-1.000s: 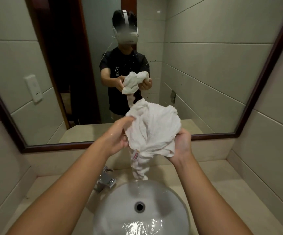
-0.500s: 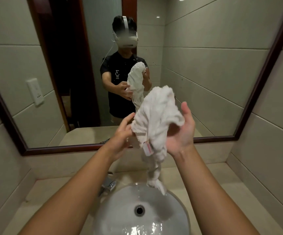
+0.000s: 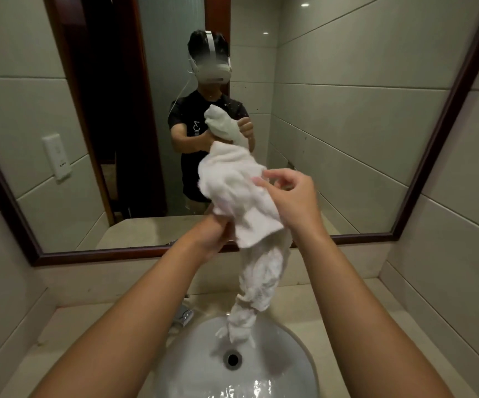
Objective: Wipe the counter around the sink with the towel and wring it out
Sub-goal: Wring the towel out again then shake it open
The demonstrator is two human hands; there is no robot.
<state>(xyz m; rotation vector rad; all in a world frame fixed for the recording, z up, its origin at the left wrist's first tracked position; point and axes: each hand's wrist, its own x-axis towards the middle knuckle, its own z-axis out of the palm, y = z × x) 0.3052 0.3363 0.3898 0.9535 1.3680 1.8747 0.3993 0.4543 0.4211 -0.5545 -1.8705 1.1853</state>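
White towel (image 3: pixel 241 196) held up over the sink (image 3: pixel 275 366), twisted tail hanging down toward the drain (image 3: pixel 232 359). At its eight o'clock, left hand (image 3: pixel 213 235) curled around the bunched cloth. At three o'clock, right hand (image 3: pixel 292 199) against the towel, fingers bent, grip hard to judge. Tap (image 3: pixel 185 315) at the basin's ten o'clock; counter (image 3: pixel 68 334) around; mirror (image 3: pixel 347 139) behind.
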